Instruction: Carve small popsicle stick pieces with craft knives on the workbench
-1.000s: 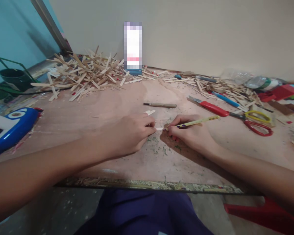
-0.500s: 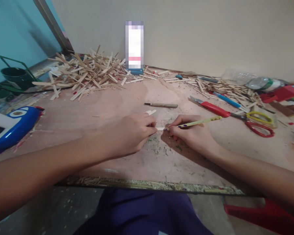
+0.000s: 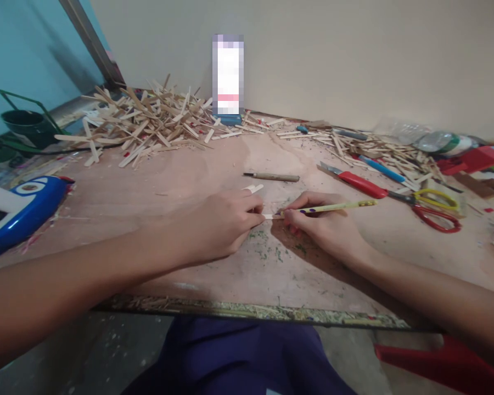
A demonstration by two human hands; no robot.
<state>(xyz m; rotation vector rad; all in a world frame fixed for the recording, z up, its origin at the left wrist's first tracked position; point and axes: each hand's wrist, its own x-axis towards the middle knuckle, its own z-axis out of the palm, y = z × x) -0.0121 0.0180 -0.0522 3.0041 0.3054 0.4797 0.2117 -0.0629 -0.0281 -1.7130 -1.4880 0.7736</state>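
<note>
My left hand (image 3: 234,225) is closed, its fingertips pinching a pale wooden craft stick (image 3: 268,217) against the tabletop. Ends of other pale sticks (image 3: 253,188) show just past its knuckles. In my right hand (image 3: 316,219) is a slim yellow pencil (image 3: 329,208) with dark spots, gripped as for writing. The pencil's tip is at the right part of the stick; whether it touches is too small to tell. Beyond both hands lies a wood-handled carving tool (image 3: 271,177).
Piled craft sticks (image 3: 148,120) lie back left, more (image 3: 379,148) back right. A red-handled knife (image 3: 362,184) and scissors (image 3: 436,209) lie right. A blue-and-white device (image 3: 28,214) sits left. A blurred-out phone (image 3: 228,77) stands by the wall. Green crumbs (image 3: 267,252) dot the worktable (image 3: 214,285).
The pencil's back end has shifted slightly right and down, lying a little flatter. My left hand keeps its place on the stick.
</note>
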